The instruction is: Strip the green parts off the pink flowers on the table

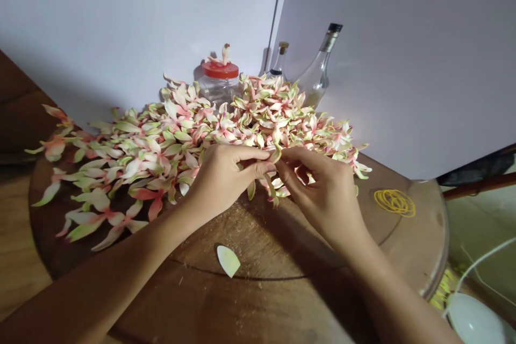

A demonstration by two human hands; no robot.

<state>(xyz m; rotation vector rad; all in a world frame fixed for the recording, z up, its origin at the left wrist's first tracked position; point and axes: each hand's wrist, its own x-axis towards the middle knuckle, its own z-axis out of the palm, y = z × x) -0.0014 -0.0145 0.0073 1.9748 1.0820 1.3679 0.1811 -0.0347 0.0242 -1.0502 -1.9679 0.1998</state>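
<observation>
My left hand (pixel 226 174) is closed, thumb and forefinger pinching one side of an artificial flower (pixel 277 153) with pale green-white petals. On its other side, the fingertips of my right hand (pixel 322 188) pinch the same flower. Some of its petals curl up between the two hands, while others hang below; my fingers hide its middle. Just behind both hands spreads a large heap of pink, white and green flowers (pixel 169 129). Nearer to me, a single loose pale petal piece (pixel 228 260) lies on the round wooden table (pixel 258 301).
A clear jar with a red lid (pixel 220 70) stands behind the heap, a flower on top. Two glass bottles, a small corked one (pixel 282 56) and a taller one (pixel 322 72), stand by the wall corner. Yellow rubber bands (pixel 394 202) lie at the right.
</observation>
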